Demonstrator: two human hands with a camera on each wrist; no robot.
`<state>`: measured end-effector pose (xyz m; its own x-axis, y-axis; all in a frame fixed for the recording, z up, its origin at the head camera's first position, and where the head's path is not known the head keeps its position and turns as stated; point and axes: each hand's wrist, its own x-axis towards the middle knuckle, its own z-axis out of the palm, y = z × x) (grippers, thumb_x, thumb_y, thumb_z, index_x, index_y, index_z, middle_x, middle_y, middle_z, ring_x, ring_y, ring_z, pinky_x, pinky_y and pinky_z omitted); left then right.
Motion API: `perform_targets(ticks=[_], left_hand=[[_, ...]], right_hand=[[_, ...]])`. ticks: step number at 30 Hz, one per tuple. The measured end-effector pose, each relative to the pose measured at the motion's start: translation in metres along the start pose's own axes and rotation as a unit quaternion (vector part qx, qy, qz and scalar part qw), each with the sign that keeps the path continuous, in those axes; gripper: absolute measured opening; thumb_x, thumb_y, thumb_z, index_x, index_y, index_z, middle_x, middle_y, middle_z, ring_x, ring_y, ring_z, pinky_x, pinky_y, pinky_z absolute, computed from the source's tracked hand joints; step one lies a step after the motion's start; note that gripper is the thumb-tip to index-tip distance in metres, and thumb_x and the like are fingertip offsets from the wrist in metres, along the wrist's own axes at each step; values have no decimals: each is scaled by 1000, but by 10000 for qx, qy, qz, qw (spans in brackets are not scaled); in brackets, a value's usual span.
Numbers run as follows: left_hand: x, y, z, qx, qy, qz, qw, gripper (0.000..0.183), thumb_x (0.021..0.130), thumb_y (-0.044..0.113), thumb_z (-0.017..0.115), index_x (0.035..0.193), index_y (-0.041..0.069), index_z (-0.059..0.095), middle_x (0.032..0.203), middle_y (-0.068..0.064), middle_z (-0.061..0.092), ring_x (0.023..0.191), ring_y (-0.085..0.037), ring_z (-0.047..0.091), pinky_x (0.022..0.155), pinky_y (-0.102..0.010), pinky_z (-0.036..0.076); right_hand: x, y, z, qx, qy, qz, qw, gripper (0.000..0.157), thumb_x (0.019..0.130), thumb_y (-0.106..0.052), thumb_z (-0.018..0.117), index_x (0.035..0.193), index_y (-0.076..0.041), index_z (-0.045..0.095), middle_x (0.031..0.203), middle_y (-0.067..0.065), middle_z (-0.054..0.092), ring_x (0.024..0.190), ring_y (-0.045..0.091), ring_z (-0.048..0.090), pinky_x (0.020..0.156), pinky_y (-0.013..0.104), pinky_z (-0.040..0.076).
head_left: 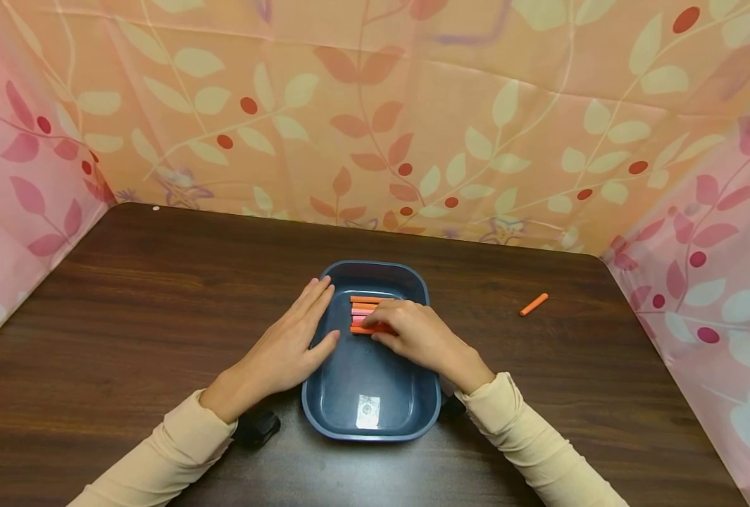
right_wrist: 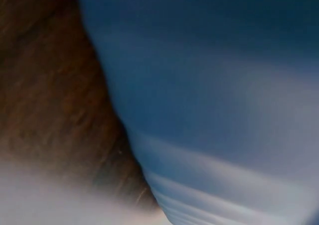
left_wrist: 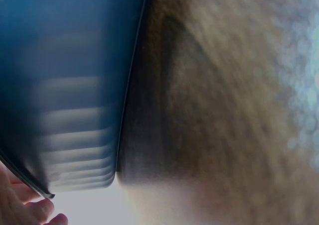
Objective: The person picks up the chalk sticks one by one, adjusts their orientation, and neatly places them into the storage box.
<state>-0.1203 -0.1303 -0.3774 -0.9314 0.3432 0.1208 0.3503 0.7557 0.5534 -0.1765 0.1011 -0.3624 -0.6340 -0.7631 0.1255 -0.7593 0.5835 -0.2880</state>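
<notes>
A dark blue plastic tub [head_left: 375, 384] sits on the table, with several thin orange and pink sticks [head_left: 357, 312] lying side by side in its far half. My right hand [head_left: 422, 338] reaches over the tub's right rim. Its thumb and fingers pinch the nearest orange stick [head_left: 355, 329], and they hide the right ends of the row. Along the left rim, my left hand [head_left: 286, 348] rests with its fingers straight and the thumb inside the tub. The left wrist view shows those fingertips [left_wrist: 42, 210] at the rim; the right wrist view holds only the tub's outer wall [right_wrist: 199, 110] and table.
One loose orange stick [head_left: 534, 304] lies on the dark wooden table [head_left: 159, 303], right of the tub. A small white bit [head_left: 155, 208] is near the far left corner. Flowered curtains [head_left: 362, 105] enclose the back and both sides.
</notes>
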Motion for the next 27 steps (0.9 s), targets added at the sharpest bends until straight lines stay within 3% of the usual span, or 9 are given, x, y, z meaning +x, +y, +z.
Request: perform_targets(ticks=[18,22,27], left_hand=[[0,0,-1,-49,-4,-21,10000,74,99,35,55,158,4,22,168,-10,11,155,-33,10,121,-55,23],[1,0,0,-39,0,-25,10000,74,99,34,55,158,4,22,168,-10,12,155,-33,10,121,-55,23],[0,0,0,-14,-15,-50,10000,74,99,34,56,158,4,21,168,-10,11,155,-33,10,121,-56,23]], right_hand=[[1,-3,1,-374,-295,228,9986,21,88,-18,75,109,-20,76,98,-5,73,83,9,64,73,30,57],[0,-1,0,-66,-255,253,9993,22,89,-19,75,111,-19,76,103,-4,74,90,10,67,78,31,57],[-1,2,-2,758,-136,289,9966,27,88,-18,75,115,-14,74,110,-1,74,98,11,68,84,30,57]])
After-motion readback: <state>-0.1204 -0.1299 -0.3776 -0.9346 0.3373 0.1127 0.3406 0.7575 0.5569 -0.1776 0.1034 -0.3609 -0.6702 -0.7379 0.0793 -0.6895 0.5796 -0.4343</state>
